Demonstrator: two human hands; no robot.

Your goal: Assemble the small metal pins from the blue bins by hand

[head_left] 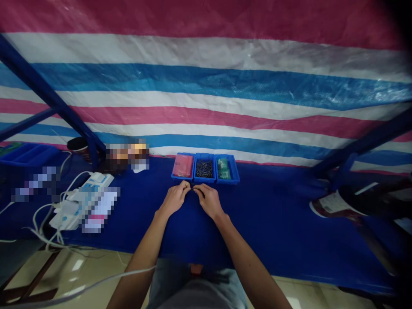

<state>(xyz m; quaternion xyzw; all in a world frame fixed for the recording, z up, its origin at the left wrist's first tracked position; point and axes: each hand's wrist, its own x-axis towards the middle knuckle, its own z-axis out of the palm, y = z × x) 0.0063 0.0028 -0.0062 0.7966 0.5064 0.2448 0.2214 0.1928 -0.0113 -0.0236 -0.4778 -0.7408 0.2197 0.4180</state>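
Head view: both hands (pixel 174 198) (pixel 210 199) pinch a thin dark piece (pixel 192 188) near rectangular plastic bins (pixel 235 174).

On my feed I saw smooth plastic trays (pixel 209 180), with dull, metallic-looking pieces (pixel 204 168) in the middle one, a glossy, creased plastic sheet (pixel 225 81) behind them, and a smooth, matt tabletop (pixel 273 223) beneath them

Found no readable text, brand, number or sign. Noted a pale label (pixel 333 201) on the dark red container (pixel 341 205) at right: too blurred to read. Noted blue markings on the white power strip (pixel 66 214) at left: likewise illegible.
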